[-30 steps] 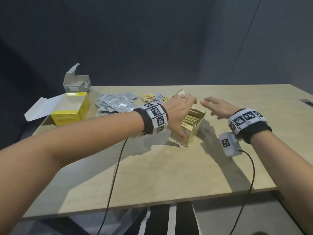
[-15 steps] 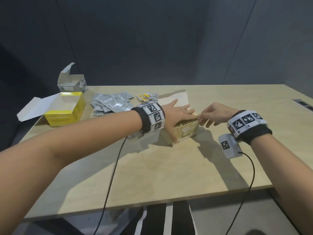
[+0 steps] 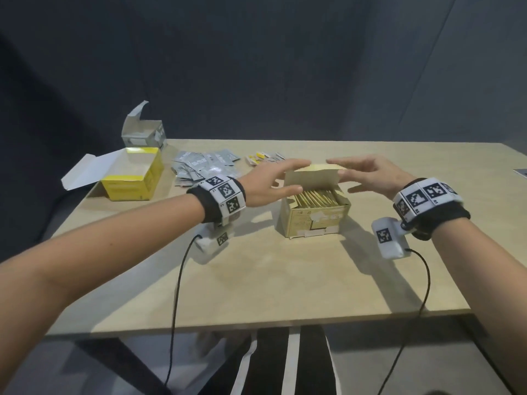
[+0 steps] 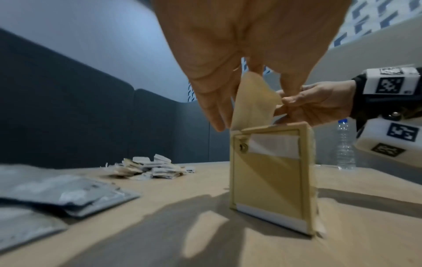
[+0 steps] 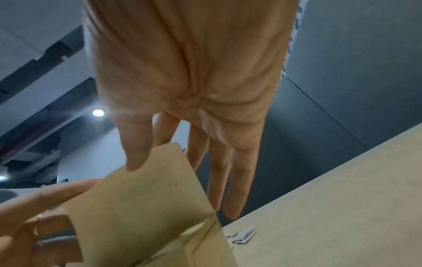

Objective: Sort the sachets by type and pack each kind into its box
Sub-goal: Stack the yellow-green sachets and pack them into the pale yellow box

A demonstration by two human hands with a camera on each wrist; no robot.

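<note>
A gold box (image 3: 313, 222) stands open mid-table, packed with gold sachets (image 3: 316, 196). Its lid flap (image 3: 310, 176) stands upright at the back. My left hand (image 3: 273, 181) holds the flap's left end, thumb in front and fingers behind. My right hand (image 3: 368, 173) pinches the right end; the left wrist view shows that pinch on the lid flap (image 4: 253, 103). Loose silver sachets (image 3: 205, 166) and small yellow-and-white sachets (image 3: 265, 158) lie behind the left hand. An open yellow box (image 3: 134, 178) and an open grey box (image 3: 144, 135) stand at the far left.
A water bottle (image 4: 346, 146) stands at the table's far right. Cables hang from both wrists over the table's near edge (image 3: 256, 323). A dark flat item (image 3: 520, 173) sits at the right edge. Bare tabletop lies in front of the gold box.
The left hand has lifted off the top of the gold box. The lid flap, laid back before, now stands upright between both hands. The box now sits square to me.
</note>
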